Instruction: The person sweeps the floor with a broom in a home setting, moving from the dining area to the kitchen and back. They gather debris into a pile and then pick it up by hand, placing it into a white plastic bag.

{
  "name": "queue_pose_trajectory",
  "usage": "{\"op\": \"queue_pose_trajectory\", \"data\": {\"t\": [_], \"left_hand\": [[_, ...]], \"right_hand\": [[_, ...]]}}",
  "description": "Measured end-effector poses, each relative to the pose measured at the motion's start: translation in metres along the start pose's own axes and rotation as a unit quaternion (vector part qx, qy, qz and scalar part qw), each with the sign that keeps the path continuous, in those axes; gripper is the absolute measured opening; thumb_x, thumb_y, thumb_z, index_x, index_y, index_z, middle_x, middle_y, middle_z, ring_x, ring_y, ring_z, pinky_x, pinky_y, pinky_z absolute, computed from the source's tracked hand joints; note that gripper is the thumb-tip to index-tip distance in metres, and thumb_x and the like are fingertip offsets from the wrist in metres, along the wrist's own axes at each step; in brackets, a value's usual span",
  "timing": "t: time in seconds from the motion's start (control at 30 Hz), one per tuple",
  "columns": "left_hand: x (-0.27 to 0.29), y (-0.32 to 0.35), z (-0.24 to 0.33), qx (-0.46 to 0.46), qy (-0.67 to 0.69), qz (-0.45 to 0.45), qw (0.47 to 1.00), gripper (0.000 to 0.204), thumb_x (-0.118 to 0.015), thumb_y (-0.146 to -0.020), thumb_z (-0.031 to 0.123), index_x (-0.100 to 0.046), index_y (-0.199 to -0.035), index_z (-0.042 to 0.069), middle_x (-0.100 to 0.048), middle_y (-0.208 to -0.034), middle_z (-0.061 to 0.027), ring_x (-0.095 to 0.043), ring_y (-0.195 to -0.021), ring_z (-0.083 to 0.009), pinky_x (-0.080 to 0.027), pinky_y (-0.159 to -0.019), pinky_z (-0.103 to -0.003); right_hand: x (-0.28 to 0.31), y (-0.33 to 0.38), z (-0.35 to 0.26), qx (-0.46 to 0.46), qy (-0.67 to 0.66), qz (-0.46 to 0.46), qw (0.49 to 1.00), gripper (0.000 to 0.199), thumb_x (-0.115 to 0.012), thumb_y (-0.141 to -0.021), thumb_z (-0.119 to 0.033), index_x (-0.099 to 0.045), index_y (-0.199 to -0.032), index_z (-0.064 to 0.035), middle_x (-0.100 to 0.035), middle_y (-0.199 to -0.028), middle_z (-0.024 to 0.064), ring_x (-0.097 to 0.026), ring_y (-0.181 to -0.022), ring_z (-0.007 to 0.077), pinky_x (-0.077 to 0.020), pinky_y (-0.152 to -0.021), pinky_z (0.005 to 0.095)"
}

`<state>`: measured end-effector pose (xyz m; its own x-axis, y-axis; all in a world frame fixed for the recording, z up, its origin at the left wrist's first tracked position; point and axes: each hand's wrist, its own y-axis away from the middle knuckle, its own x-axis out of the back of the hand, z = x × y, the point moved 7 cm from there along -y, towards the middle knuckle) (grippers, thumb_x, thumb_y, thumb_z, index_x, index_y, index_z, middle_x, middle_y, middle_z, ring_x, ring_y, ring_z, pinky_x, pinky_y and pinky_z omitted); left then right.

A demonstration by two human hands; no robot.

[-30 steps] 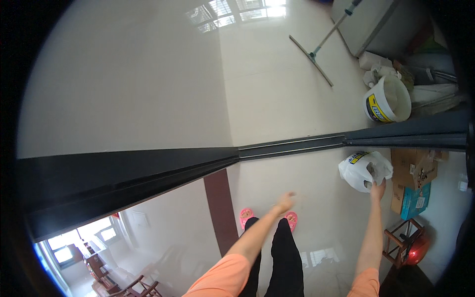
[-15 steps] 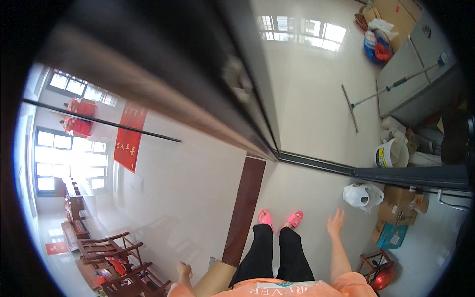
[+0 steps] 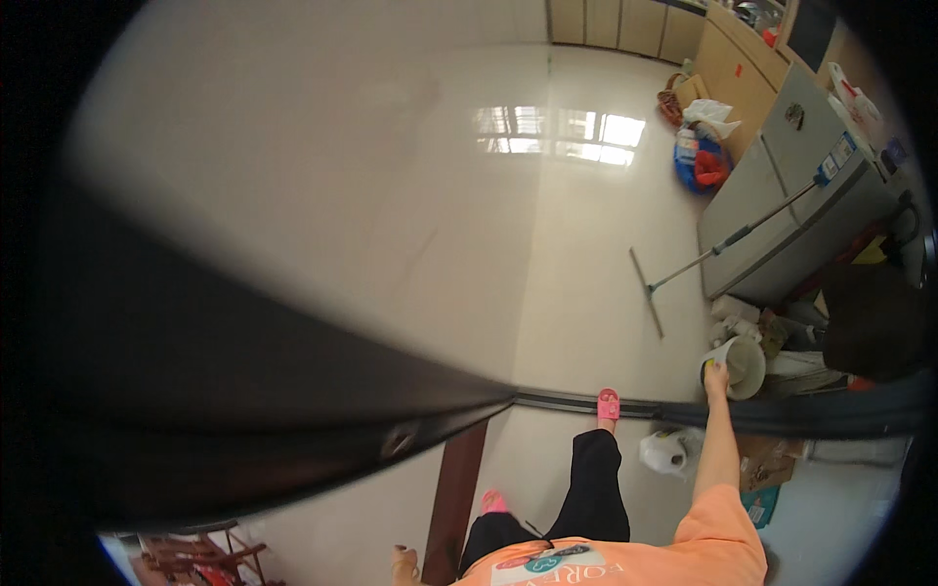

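My right arm stretches forward, and my right hand [image 3: 716, 378] overlaps the near side of a white bucket [image 3: 747, 369]. Whether the hand touches the bucket or only passes above it I cannot tell; its fingers blend into the bucket's side. At the lower edge my left hand [image 3: 404, 564] hangs beside me, fingers loosely bent and nothing visible in it. A dark door [image 3: 293, 381] stands blurred and close on the left. One pink slipper [image 3: 608, 403] is on the dark door track [image 3: 557, 399]; the other slipper [image 3: 493, 502] is behind it.
A long-handled floor squeegee [image 3: 649, 290] leans against a grey fridge [image 3: 782, 186]. Near the fridge lies a blue basket [image 3: 696, 176] with bags. By the track sit a white plastic bag [image 3: 667, 452] and a cardboard box [image 3: 767, 464]. Wooden chairs [image 3: 195, 557] show at lower left.
I have stepped forward, one foot now on the track. My right hand has moved forward from beside the white bag to overlap the bucket. The door now fills more of the left side.
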<state>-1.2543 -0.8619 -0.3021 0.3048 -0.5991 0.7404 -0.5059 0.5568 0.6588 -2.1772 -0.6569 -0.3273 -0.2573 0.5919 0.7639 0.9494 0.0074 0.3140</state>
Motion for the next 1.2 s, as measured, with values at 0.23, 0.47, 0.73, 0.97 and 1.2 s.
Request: {"op": "queue_pose_trajectory", "data": {"t": [0.23,0.47,0.73,0.97,1.2], "left_hand": [[-0.073,0.076,0.22,-0.05,0.026,-0.067,0.996,0.036,-0.057,-0.072,0.016,-0.057,-0.107,0.006,-0.061,-0.095,-0.016,-0.06,-0.089,-0.0287,-0.05,-0.077,-0.037],[-0.062,0.2,0.311,-0.05,0.081,-0.065,0.993,0.034,-0.057,-0.073,0.016,-0.058,-0.106,0.006,-0.062,-0.093,-0.0149,-0.06,-0.085,-0.0273,-0.05,-0.073,-0.037],[-0.08,0.241,0.272,0.01,0.104,-0.087,0.991,0.032,-0.056,-0.074,0.016,-0.058,-0.104,0.006,-0.062,-0.089,-0.0136,-0.06,-0.081,-0.0257,-0.051,-0.069,-0.037],[-0.118,0.23,0.162,0.03,0.114,-0.136,0.984,0.03,-0.056,-0.075,0.016,-0.059,-0.103,0.006,-0.062,-0.086,-0.0125,-0.06,-0.078,-0.0243,-0.052,-0.065,-0.036],[-0.124,0.21,0.001,0.022,0.183,-0.162,0.97,0.028,-0.056,-0.076,0.016,-0.06,-0.102,0.006,-0.062,-0.083,-0.0114,-0.06,-0.074,-0.0229,-0.052,-0.061,-0.036]], "right_hand": [[0.192,-0.338,-0.139,0.047,-0.281,0.171,0.943,0.036,-0.062,-0.079,-0.036,-0.041,-0.084,-0.007,-0.039,-0.082,0.0037,-0.044,-0.069,0.0172,-0.0371,-0.057,0.0326],[0.192,-0.444,-0.199,-0.1,-0.4,0.096,0.906,0.067,-0.06,-0.079,-0.038,-0.038,-0.13,-0.001,-0.039,-0.134,0.0108,-0.037,-0.122,0.0268,-0.0301,-0.099,0.0441],[0.167,-0.481,-0.193,-0.07,-0.44,-0.01,0.895,0.067,-0.042,-0.087,-0.054,-0.029,-0.137,-0.0111,-0.032,-0.141,0.0019,-0.03,-0.127,0.0193,-0.0107,-0.105,0.0512],[0.147,-0.409,-0.255,0.244,-0.321,0.051,0.914,0.038,-0.04,-0.094,-0.04,-0.042,-0.124,-0.0164,-0.045,-0.123,-0.0008,-0.042,-0.112,0.0163,-0.0325,-0.095,0.0343],[0.077,-0.058,-0.297,0.454,-0.216,-0.019,0.864,0.033,-0.038,-0.096,-0.034,-0.044,-0.111,-0.0052,-0.052,-0.104,0.0074,-0.047,-0.096,0.0175,-0.0344,-0.089,0.0311]]}}
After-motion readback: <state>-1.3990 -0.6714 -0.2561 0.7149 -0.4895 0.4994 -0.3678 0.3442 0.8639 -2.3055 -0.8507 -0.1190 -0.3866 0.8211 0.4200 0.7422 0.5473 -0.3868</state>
